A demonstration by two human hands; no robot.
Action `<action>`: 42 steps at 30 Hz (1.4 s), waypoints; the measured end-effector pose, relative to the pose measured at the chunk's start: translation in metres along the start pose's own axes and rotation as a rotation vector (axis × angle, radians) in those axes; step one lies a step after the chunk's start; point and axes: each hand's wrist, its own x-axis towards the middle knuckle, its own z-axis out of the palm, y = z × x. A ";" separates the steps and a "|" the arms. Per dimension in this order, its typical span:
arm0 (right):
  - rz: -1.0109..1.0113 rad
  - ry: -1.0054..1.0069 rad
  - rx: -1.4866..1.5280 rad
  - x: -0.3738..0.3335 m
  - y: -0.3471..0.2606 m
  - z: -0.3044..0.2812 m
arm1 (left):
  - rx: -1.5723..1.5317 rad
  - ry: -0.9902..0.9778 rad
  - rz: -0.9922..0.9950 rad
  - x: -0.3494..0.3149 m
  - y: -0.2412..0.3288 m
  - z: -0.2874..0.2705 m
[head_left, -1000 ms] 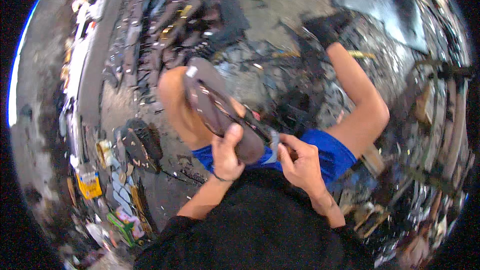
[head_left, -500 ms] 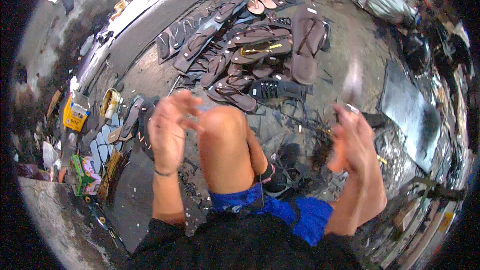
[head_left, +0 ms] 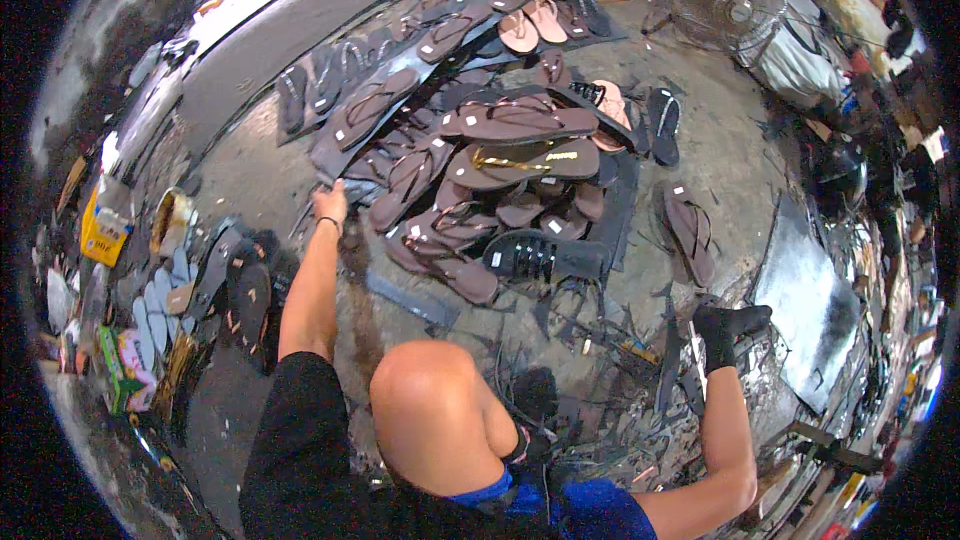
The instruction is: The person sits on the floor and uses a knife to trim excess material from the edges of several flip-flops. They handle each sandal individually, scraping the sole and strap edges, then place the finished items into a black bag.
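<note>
My left hand (head_left: pixel 330 202) reaches forward at the left edge of a pile of sandals. Its fingers are closed on the near edge of a dark flat sheet (head_left: pixel 358 192), partly hidden by the hand. Brown flip-flops (head_left: pixel 520 122) with small white labels lie heaped to the right of the hand. One of them, a flip-flop with a gold-coloured strap (head_left: pixel 525 162), rests in the middle of the heap. A single brown flip-flop (head_left: pixel 688 235) lies apart on the floor to the right. My right hand does not show.
My raised left knee (head_left: pixel 430 405) and my right foot in a black sock (head_left: pixel 735 330) are near the heap. A fan (head_left: pixel 722 0) stands at the far right. A shiny dark sheet (head_left: pixel 805 305) and scraps lie to the right. A yellow box (head_left: pixel 103 225) stands at left.
My left hand has stretched forward to the pile's left edge. My right hand has left the view. A large flip-flop seen at the heap's right is gone from there; one lies apart on the floor.
</note>
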 end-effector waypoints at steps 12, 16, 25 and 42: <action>-0.056 -0.013 -0.139 0.059 -0.050 -0.018 | -0.402 -0.316 -0.284 0.078 0.037 0.012; -0.219 0.028 -0.177 0.106 -0.099 -0.040 | -0.256 -0.277 -0.235 0.056 0.054 0.021; -1.085 -0.301 -0.111 0.065 -0.355 0.076 | 0.314 -0.086 -0.093 -0.003 0.039 0.027; -1.617 -0.613 -0.077 -0.044 -0.490 0.190 | -0.273 -0.284 0.195 0.021 0.249 -0.030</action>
